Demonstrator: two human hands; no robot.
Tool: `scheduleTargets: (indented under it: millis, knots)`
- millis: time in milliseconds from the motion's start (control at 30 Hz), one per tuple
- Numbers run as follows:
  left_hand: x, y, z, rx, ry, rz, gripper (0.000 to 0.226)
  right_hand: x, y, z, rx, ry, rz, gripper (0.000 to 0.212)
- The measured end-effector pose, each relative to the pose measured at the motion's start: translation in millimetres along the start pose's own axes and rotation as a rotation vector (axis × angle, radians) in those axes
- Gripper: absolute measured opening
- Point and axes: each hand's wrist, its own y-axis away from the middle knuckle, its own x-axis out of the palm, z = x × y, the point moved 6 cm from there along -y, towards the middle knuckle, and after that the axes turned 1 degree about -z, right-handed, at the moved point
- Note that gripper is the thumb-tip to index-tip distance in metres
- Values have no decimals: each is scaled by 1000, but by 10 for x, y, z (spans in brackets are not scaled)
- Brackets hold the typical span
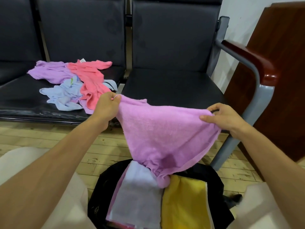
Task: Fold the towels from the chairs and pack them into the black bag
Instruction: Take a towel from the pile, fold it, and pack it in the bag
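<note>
Loose pile: up and to the left of the black fabric bag [99,185], on a black padded chair seat [24,96], we see a crumpled lilac terry towel [49,72], a coral-pink towel [90,78] lying across it, and a pale blue cloth [64,96] nearest the bag.
Left hand [106,107]: above the bag and to its left, pinching one top corner of the pink-violet terry towel [165,134] between thumb and fingers.
Held towel: stretched between both hands directly above the bag, it sags to a point, and its lowest tip touches the folded towels in the bag's mouth.
Bag: it is open on the pale wooden floor [107,146]. Inside we make out a folded pale lavender towel [137,192] and a folded yellow towel [186,204] side by side.
Right hand [226,119]: above the bag and to its right, thumb and fingers grasping the towel's other top corner.
Armrest: a reddish wooden armrest [247,58] on a grey metal frame [239,138], up and right of the bag.
Panel: a dark brown wooden panel [280,80], farther right of the bag.
</note>
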Motion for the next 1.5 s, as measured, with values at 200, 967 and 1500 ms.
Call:
scheduleTargets:
  millis: [200,967,1500]
  knots:
    - [127,32,67,-64,53,179,34,1,15,37,-62,275,130,31]
    - [-19,-11,44,-136,30,324,36,-96,31,-150,320,-635,23,26]
    - [-205,-81,27,-172,215,17,22,-113,16,30,-228,386,-256,15]
